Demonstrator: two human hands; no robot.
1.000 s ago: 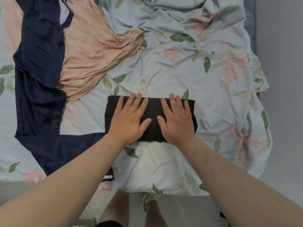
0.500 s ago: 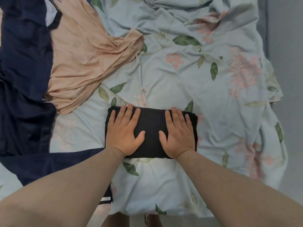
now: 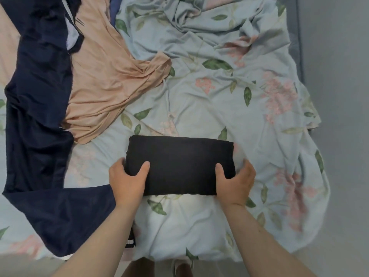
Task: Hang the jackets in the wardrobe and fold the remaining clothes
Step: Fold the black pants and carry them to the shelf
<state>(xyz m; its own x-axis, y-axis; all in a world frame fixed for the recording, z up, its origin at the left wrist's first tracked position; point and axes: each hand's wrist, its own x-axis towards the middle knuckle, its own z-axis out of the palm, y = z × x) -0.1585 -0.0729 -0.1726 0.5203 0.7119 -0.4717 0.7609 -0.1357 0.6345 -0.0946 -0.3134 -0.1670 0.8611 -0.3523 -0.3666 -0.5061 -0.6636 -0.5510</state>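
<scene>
A black garment, folded into a neat rectangle, lies on the floral bedsheet near the bed's front edge. My left hand grips its near left corner, thumb on top and fingers tucked under the side. My right hand grips the near right corner the same way. A navy jacket sprawls unfolded over the left part of the bed, one sleeve reaching toward my left forearm. A peach top lies crumpled beside and partly under it.
The sheet is bunched into folds at the top middle. The bed's right edge drops to a grey floor. My legs and a foot show below the bed's front edge.
Both hands slid from lying flat on top of the black garment to its near corners and now grip it, thumbs on top. The view moved closer.
</scene>
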